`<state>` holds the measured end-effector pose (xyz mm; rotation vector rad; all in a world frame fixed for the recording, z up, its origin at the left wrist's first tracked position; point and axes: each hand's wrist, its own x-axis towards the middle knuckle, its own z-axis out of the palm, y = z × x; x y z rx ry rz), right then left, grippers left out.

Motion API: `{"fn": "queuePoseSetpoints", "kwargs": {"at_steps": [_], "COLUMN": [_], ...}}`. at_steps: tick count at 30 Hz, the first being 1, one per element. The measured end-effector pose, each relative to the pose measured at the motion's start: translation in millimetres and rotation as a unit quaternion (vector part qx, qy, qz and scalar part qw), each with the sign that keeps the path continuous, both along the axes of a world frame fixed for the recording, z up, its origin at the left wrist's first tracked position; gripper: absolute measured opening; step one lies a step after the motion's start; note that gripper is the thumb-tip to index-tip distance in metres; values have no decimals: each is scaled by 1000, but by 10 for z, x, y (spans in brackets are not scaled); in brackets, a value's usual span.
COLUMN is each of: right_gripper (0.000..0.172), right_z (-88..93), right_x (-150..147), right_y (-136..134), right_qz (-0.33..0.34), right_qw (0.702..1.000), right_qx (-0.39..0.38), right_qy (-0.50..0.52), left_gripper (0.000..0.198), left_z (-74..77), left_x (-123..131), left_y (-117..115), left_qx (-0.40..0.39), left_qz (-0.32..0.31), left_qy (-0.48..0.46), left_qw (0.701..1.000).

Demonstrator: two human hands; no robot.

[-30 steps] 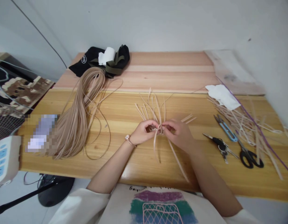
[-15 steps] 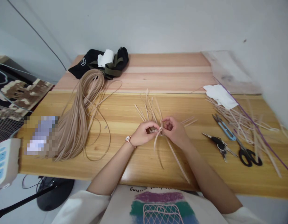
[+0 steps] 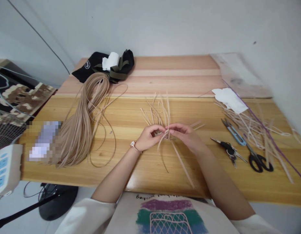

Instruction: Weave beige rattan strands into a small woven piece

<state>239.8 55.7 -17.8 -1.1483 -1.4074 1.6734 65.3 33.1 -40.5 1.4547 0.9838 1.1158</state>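
Observation:
My left hand (image 3: 150, 138) and my right hand (image 3: 185, 136) meet over the middle of the wooden table (image 3: 150, 169). Both pinch a small woven piece of tan rattan strips (image 3: 164, 133) at its centre. Loose strip ends fan away from me toward the wall and trail back toward the table's near edge. A watch sits on my left wrist.
A large coil of tan rattan (image 3: 84, 120) lies to the left, a black bag with white tissue (image 3: 108, 65) behind it. To the right are keys (image 3: 229, 151), blue snips (image 3: 234, 131), black scissors (image 3: 258, 161), cut strips (image 3: 259, 130) and a white tissue (image 3: 229, 99).
My right hand's fingers have shifted on the woven piece, and the far strip ends now stand a little more upright. The view has barely moved.

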Motion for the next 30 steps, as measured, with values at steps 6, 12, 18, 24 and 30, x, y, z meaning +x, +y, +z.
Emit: {"fn": "queuePoseSetpoints", "kwargs": {"at_steps": [6,12,18,24,30], "right_gripper": [21,22,14,13,12], "right_z": [-4,-48,-81,-118,-183], "right_x": [-8,3,-74,-107,-124], "right_y": [5,0,-43,-45,-49], "right_qz": [-2,20,10,3,-24], "right_qw": [999,998,988,994,996], "right_qx": [-30,13,96,81,85], "right_qy": [15,-61,-117,-72,-25], "left_gripper": [18,16,14,13,10], "left_z": [18,13,24,41,32], "left_x": [-11,-15,-10,-11,-16], "left_y": [-5,4,7,9,9], "left_qx": [10,34,78,72,57], "left_qz": [-3,-6,-5,-2,3], "left_qy": [22,44,82,100,95], "left_qw": [1000,998,994,992,994]}}
